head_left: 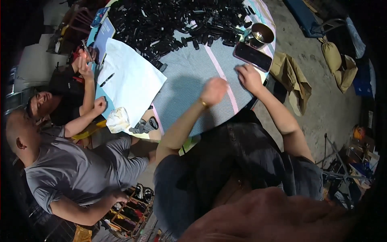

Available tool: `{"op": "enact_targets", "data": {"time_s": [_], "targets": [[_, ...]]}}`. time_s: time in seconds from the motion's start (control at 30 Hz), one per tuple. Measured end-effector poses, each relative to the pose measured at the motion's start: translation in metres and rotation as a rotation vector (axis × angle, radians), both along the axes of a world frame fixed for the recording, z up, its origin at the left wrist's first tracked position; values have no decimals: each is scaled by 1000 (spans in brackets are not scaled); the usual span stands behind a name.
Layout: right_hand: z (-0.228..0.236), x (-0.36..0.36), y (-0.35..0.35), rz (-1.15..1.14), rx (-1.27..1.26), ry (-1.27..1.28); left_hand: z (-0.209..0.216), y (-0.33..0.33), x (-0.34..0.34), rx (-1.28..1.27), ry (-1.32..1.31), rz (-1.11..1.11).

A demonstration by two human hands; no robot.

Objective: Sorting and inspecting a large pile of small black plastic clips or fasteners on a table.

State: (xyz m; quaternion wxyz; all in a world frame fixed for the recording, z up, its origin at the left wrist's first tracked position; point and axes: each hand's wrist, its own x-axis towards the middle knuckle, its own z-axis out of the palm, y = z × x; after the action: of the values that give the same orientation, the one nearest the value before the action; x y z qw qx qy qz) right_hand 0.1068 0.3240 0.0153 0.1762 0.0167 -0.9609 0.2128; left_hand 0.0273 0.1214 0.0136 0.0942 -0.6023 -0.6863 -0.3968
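Note:
My left hand (214, 92) hovers over the grey patterned tabletop (181, 109), blurred by motion, so its fingers cannot be made out. A thin gold-coloured band (203, 103) circles that wrist. Near the table's right edge rests my right hand (250, 79), empty, its fingers loosely bent and somewhat apart. Just beyond it lies a dark smartphone (252, 56), screen up, and it looks separate from my fingers. A shiny metal cup (261, 34) stands behind the phone. Small black plastic pieces (161, 24) are heaped across the far side of the table.
White paper sheets (133, 76) with a black pen (107, 80) cover the left side, near a spiral notebook (105, 34). A crumpled white bag (118, 119) and grey gloves (145, 126) lie at the edge. Two people sit left. Brown paper (292, 80) lies right.

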Motion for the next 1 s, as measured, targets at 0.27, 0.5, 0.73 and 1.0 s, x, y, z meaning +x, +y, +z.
{"op": "enact_targets", "data": {"time_s": [0.27, 0.5, 0.73, 1.0], "targets": [[14, 107, -20, 609, -77, -228, -26, -30, -94, -194, -24, 544], [27, 65, -9, 754, -177, -362, -33, -29, -105, -262, -137, 604], [76, -243, 46, -175, -604, 353, -33, -27, -108, -285, -219, 614], [-60, -374, 248, -677, -613, -30, -41, -32, -106, -248, -276, 612]]}}
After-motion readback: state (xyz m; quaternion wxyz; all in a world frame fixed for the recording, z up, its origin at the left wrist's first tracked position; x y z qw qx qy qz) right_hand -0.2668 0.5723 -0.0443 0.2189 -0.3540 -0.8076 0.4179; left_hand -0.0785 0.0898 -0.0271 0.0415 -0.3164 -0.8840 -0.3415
